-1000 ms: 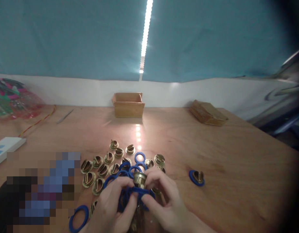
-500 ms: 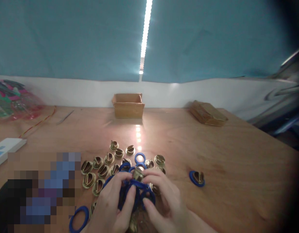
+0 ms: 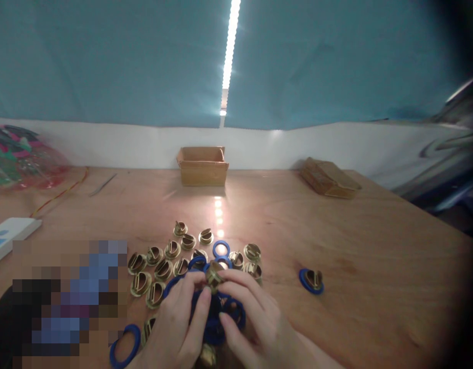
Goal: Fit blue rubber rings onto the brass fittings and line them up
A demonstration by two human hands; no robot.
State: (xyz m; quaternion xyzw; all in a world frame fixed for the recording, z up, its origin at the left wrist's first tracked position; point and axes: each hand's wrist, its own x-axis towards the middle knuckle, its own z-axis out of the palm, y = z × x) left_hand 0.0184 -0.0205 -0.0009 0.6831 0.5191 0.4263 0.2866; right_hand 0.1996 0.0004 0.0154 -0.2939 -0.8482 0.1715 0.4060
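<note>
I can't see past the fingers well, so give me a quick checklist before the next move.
1. Left hand on the held brass piece: ok, finger and thumb at it.
2. Right hand on it: ok, fingertips at it, thumb apart.
3. Blue ring seated on that piece: cannot tell, fingers hide it.
4. Ringed brass piece apart from the cluster: ok, off to the right.
5. Loose parts clear of the hands: not ok, blue rings and brass pieces lie close around.

Blue rings (image 3: 213,335) in front of open cardboard box (image 3: 203,175): were partly hidden by left hand (image 3: 178,318) and right hand (image 3: 257,315). White block (image 3: 17,231) left of box: was edge-cropped.
</note>
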